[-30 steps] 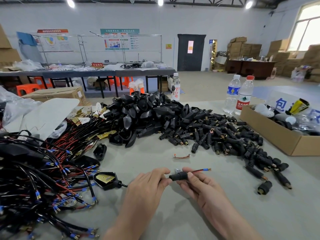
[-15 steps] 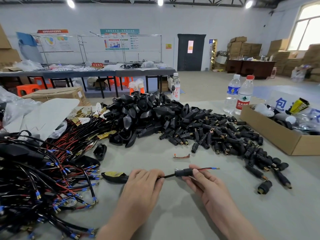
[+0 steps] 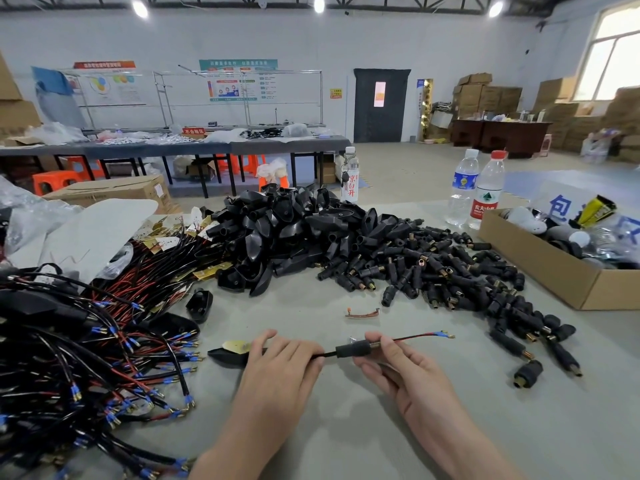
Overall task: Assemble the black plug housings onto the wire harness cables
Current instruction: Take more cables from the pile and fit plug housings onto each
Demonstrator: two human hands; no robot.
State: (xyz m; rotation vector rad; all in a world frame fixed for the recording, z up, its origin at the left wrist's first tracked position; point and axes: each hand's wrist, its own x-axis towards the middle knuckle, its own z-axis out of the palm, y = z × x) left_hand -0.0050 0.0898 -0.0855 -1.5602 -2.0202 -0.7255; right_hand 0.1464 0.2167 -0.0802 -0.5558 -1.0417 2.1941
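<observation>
One black plug housing [image 3: 353, 349] is threaded on the cable [image 3: 327, 355] just over the tabletop [image 3: 353, 427], my left hand [image 3: 277, 362] gripping the cable and my right hand [image 3: 398, 372] pinching the housing, but going by the pile of loose housings [image 3: 433, 271] and the tangle of harness cables [image 3: 86, 358], I'd say there's loads left lol.

Counted three plastic bottles [image 3: 349, 174] [image 3: 462, 187] [image 3: 488, 192] along the desk's [image 3: 519, 427] far edge, one cardboard box [image 3: 554, 271] at its right edge, one copper scrap [image 3: 362, 312] mid-desk. Counted one left hand [image 3: 280, 362], one right hand [image 3: 405, 372], one cable [image 3: 329, 354], one barrel housing [image 3: 353, 349]. Lost count of heaped black housings [image 3: 294, 230] and harness cables [image 3: 86, 358].
</observation>
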